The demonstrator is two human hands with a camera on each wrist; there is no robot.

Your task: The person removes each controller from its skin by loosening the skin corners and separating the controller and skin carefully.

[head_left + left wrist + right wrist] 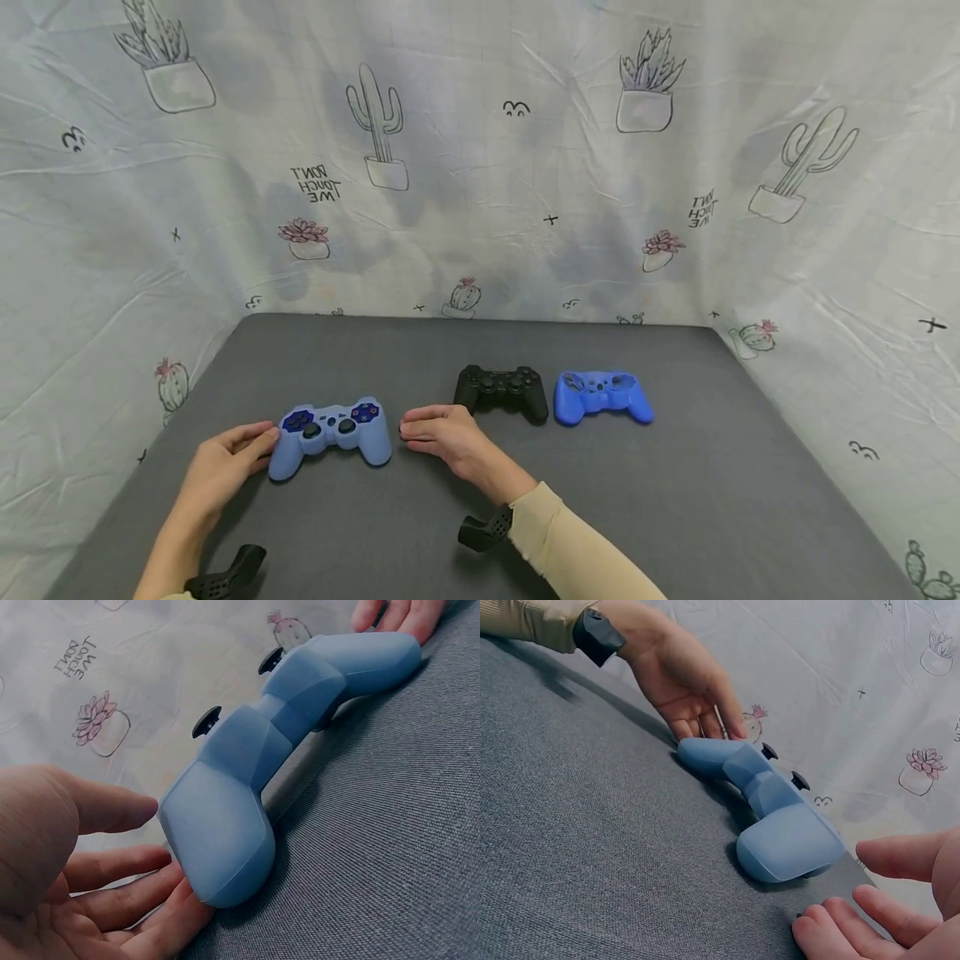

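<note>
Both hands loose, no grip yet: left hand (225,467) fingers touch light-blue controller (330,433) on desk (675,517), right hand (442,437) just beside; approach step, next need closing on both handles

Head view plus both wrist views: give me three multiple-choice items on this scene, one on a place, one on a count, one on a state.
1. Where does the black controller lie?
A. Between the light blue controller and the blue silicone cover
B. Left of the light blue controller
C. In the right hand

2. How many controller-shaped things lie on the grey table?
A. Two
B. Three
C. Five

3. How are the hands?
A. Both lifting the light blue controller
B. Both open, one at each end of it
C. Both clenched in fists

Answers: 1 A, the head view shows that order along the table. 2 B, two controllers and one empty cover. 3 B, the left hand and right hand have relaxed fingers and the controller rests on the table.
</note>
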